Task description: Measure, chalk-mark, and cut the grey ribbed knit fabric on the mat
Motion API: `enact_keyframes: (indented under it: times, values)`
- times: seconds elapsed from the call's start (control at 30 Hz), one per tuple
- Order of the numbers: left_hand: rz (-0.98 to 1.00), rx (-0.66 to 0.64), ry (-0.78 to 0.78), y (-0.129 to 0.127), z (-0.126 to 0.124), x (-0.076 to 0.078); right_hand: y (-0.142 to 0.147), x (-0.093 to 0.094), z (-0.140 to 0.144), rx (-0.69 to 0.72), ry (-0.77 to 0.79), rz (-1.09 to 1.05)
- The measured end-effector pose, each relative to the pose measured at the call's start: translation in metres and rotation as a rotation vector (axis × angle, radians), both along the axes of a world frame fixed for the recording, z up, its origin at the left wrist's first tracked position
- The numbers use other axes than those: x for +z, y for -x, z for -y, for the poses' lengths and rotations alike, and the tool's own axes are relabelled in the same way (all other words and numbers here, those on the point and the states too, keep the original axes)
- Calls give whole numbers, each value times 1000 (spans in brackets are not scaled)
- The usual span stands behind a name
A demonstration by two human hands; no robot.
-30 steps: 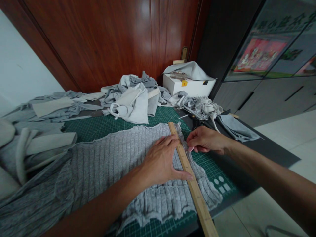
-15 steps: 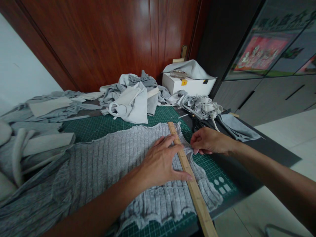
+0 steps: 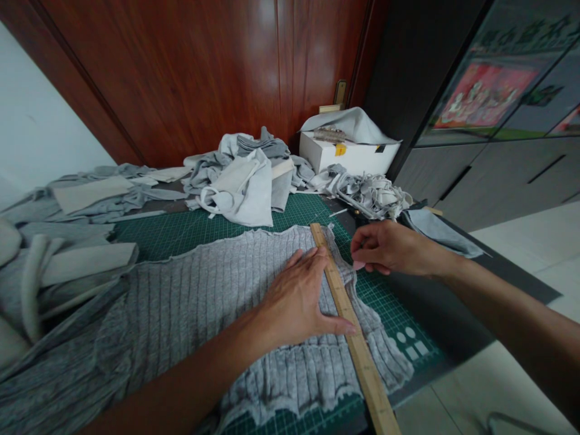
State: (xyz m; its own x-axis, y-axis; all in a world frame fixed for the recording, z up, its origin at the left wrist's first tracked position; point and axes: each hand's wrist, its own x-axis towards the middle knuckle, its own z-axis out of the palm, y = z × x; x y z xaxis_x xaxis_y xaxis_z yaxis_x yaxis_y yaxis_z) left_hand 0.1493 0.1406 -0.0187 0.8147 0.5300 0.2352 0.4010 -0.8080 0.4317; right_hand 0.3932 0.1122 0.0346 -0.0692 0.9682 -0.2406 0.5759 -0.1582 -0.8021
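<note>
A grey ribbed knit fabric (image 3: 203, 296) lies spread on a green cutting mat (image 3: 190, 232). A long wooden ruler (image 3: 362, 356) lies across the fabric's right part, running from the far edge toward me. My left hand (image 3: 294, 302) rests flat on the fabric, fingers spread, with thumb and fingertips against the ruler's left side. My right hand (image 3: 389, 249) hovers just right of the ruler near the fabric's ragged right edge. Its fingers are pinched together, and nothing shows between them.
Piles of grey and white fabric pieces (image 3: 244, 175) and cut strips (image 3: 371, 193) lie at the back of the table. A white box (image 3: 348, 158) stands at the back right before a wooden door. Folded cloth (image 3: 67, 266) is stacked at left. The table's edge and floor are at right.
My right hand has let go of the fabric's edge and lifted slightly up and to the right. My left hand stays pressed by the ruler.
</note>
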Motion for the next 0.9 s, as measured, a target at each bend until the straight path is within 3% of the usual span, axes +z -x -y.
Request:
enact_keyframes:
  times: [0.4, 0.67, 0.9]
  values:
    - [6, 5, -19, -2, 1, 4, 30, 12, 5, 124, 4, 275]
    - [-13, 35, -6, -3, 1, 5, 45, 12, -2, 219, -92, 378]
    - [-25, 40, 10, -4, 2, 9, 47, 10, -27, 122, -145, 530]
